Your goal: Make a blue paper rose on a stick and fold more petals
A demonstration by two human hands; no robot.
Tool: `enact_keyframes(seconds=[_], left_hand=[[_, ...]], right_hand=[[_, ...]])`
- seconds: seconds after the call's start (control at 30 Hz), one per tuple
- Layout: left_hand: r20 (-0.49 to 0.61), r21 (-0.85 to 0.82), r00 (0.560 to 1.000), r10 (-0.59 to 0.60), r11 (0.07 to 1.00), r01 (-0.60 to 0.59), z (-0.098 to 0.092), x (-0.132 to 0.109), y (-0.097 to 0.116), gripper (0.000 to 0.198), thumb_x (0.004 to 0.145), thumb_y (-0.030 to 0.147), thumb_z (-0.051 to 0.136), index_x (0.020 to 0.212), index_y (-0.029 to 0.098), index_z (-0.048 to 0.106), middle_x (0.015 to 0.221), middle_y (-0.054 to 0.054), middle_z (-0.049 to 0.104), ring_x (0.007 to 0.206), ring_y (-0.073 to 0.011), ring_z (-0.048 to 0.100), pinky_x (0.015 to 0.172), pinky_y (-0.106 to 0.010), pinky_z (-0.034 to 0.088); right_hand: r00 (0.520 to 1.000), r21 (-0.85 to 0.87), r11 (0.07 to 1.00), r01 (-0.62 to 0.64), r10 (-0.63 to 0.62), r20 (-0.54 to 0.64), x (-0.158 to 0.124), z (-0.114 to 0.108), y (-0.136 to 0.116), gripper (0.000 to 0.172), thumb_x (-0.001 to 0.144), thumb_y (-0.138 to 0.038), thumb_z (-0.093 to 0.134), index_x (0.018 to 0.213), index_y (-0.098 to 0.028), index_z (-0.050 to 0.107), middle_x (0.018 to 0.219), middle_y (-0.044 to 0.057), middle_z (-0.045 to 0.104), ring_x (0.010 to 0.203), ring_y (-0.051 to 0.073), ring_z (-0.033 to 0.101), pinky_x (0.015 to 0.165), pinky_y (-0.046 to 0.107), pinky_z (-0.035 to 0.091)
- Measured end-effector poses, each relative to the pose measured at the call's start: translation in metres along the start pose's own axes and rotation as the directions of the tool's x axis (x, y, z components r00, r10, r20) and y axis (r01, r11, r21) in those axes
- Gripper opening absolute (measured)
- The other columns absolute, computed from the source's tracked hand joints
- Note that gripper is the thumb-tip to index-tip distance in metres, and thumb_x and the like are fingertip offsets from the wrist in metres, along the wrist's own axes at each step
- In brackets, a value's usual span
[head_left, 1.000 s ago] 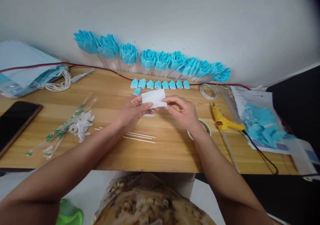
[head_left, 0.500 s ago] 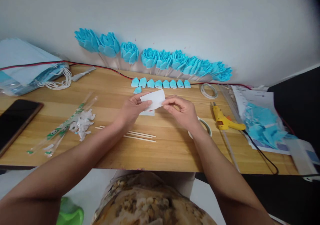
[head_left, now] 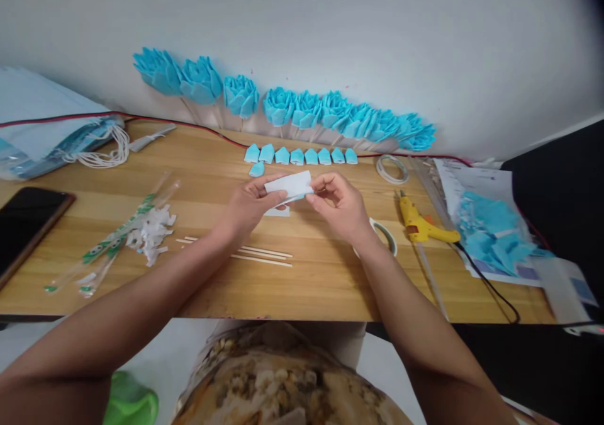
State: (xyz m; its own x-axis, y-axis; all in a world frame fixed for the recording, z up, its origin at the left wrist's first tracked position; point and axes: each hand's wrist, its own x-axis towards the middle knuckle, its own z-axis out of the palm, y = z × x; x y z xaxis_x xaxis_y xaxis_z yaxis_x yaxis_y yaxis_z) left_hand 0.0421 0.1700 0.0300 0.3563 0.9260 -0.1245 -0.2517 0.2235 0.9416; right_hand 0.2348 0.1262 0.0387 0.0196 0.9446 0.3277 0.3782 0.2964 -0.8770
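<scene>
Above the wooden table, my left hand (head_left: pixel 252 201) grips a small rectangular white sheet (head_left: pixel 287 183), thumb on top and fingers behind. My right hand (head_left: pixel 340 203) pinches its lower right corner between thumb and forefinger, the other fingers curled. A strip of light blue shows along the sheet's lower edge, where it is turned up. Partly hidden under my left hand, another white piece (head_left: pixel 279 212) lies on the table. Just beyond my hands stands a row of small folded blue pieces (head_left: pixel 297 156), with a single blue piece (head_left: pixel 257 169) in front of it.
Blue flowers on sticks (head_left: pixel 278 106) lean against the wall. Thin wooden sticks (head_left: pixel 264 253) lie near my left forearm. A tape roll (head_left: pixel 387 236) and yellow glue gun (head_left: pixel 419 220) are on the right, beside bagged blue pieces (head_left: pixel 495 223). White scraps (head_left: pixel 150 233) and a phone (head_left: pixel 33 223) lie left.
The sheet's lower edge has been turned up, so a blue strip now shows and the white face looks narrower. My right fingers have curled in more. The view has shifted slightly.
</scene>
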Motion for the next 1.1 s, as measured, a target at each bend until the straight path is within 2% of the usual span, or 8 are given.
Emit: enact_keyframes(seconds=[0.17,0.3,0.47,0.6,0.67,0.87,1.0,1.1], left_hand=[[0.034,0.007,0.999,0.007,1.000,-0.007,-0.0008,-0.0007,0.0010,0.053,0.067,0.041,0.088,0.111,0.015,0.074,0.098,-0.007,0.078,0.073,-0.0176,0.072,0.075,-0.034,0.059],[0.080,0.054,0.997,0.020,0.998,-0.024,0.0000,-0.0031,0.0046,0.060,0.073,0.048,0.083,0.122,0.016,0.070,0.103,-0.009,0.076,0.075,-0.0175,0.071,0.074,-0.033,0.058],[0.082,0.146,0.993,0.084,0.985,-0.096,0.0028,-0.0038,0.0064,0.070,0.068,0.028,0.085,0.134,0.020,0.063,0.109,-0.007,0.072,0.079,-0.0154,0.065,0.069,-0.027,0.052],[0.033,0.153,0.993,0.112,0.981,-0.116,0.0027,-0.0025,0.0047,0.062,0.070,0.019,0.080,0.131,0.020,0.066,0.088,-0.002,0.070,0.064,-0.0106,0.055,0.061,-0.025,0.045],[0.029,0.161,0.993,0.113,0.980,-0.117,0.0021,-0.0021,0.0038,0.061,0.070,0.017,0.079,0.130,0.019,0.067,0.084,-0.001,0.069,0.060,-0.0096,0.051,0.059,-0.025,0.044],[0.061,0.211,0.986,0.155,0.964,-0.165,0.0017,-0.0040,0.0018,0.058,0.071,0.016,0.077,0.127,0.022,0.068,0.120,-0.006,0.070,0.081,-0.0146,0.059,0.068,-0.026,0.046],[0.070,0.221,0.985,0.160,0.960,-0.171,0.0016,-0.0056,0.0009,0.056,0.071,0.015,0.077,0.126,0.023,0.069,0.132,-0.007,0.066,0.092,-0.0179,0.062,0.079,-0.029,0.049],[0.066,0.197,0.981,0.184,0.961,-0.193,0.0017,-0.0058,0.0025,0.055,0.072,0.016,0.077,0.126,0.021,0.068,0.128,-0.007,0.067,0.096,-0.0187,0.064,0.081,-0.029,0.049]], right_hand=[[0.999,0.029,0.999,-0.022,0.022,0.030,0.0003,0.0007,-0.0009,0.035,0.084,-0.023,0.066,0.118,-0.025,0.059,0.084,-0.002,0.068,0.080,0.014,0.065,0.081,0.032,0.053],[0.999,0.033,0.999,-0.028,0.028,0.019,0.0006,0.0012,-0.0010,0.040,0.084,-0.023,0.065,0.123,-0.026,0.058,0.082,-0.003,0.066,0.077,0.014,0.063,0.080,0.032,0.053],[0.999,0.030,0.999,-0.029,0.029,0.020,0.0002,0.0018,-0.0027,0.040,0.084,-0.022,0.064,0.124,-0.026,0.059,0.081,-0.004,0.064,0.076,0.013,0.062,0.079,0.031,0.053],[0.998,0.019,0.999,-0.048,0.047,0.048,-0.0009,0.0004,-0.0036,0.043,0.086,-0.024,0.064,0.128,-0.026,0.058,0.084,-0.002,0.066,0.081,0.015,0.064,0.082,0.032,0.054],[0.995,0.030,0.998,-0.060,0.057,0.080,-0.0013,-0.0007,-0.0029,0.047,0.088,-0.027,0.064,0.134,-0.027,0.055,0.087,-0.001,0.068,0.082,0.016,0.065,0.082,0.033,0.054],[0.987,0.027,0.999,-0.047,0.042,0.153,-0.0012,-0.0021,-0.0038,0.065,0.083,-0.030,0.072,0.144,-0.029,0.050,0.095,0.001,0.069,0.086,0.017,0.065,0.083,0.033,0.055],[0.991,-0.025,0.999,-0.038,0.041,0.131,-0.0008,-0.0023,-0.0046,0.056,0.084,-0.029,0.070,0.139,-0.027,0.057,0.080,-0.003,0.062,0.073,0.015,0.059,0.077,0.031,0.054],[0.993,-0.046,0.998,-0.033,0.038,0.112,-0.0010,-0.0022,-0.0047,0.051,0.085,-0.028,0.069,0.135,-0.026,0.061,0.076,-0.003,0.059,0.069,0.014,0.056,0.073,0.031,0.053]])
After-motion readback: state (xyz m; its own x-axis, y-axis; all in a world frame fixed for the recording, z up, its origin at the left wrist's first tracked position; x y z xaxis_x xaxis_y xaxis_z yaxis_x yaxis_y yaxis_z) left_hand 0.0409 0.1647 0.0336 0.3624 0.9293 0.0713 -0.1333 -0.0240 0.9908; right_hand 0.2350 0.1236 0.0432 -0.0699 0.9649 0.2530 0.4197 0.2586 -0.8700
